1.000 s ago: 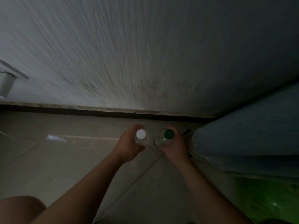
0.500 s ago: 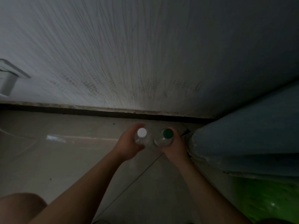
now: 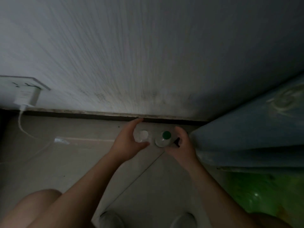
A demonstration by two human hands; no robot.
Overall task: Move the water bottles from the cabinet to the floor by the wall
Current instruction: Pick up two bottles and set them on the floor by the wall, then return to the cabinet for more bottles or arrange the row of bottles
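Observation:
Two clear water bottles stand upright side by side on the tiled floor just in front of the dark skirting of the wall. The white-capped bottle (image 3: 142,136) is on the left, the green-capped bottle (image 3: 163,139) on the right. My left hand (image 3: 127,143) curves around the white-capped bottle with fingers spread and a gap showing. Beside the green-capped bottle, my right hand (image 3: 181,143) has its fingers apart and off the bottle.
A blue padded mattress (image 3: 256,127) leans at the right, close to the green-capped bottle. A green mat (image 3: 263,193) lies below it. At the left, a white charger (image 3: 26,96) hangs from a wall socket, its cable trailing over the floor. My knee and shoes show at the bottom.
Both hands were closed around the bottles; now their fingers have opened and drawn back from them. The bottles stay standing on the floor. The camera view has shifted right and lower.

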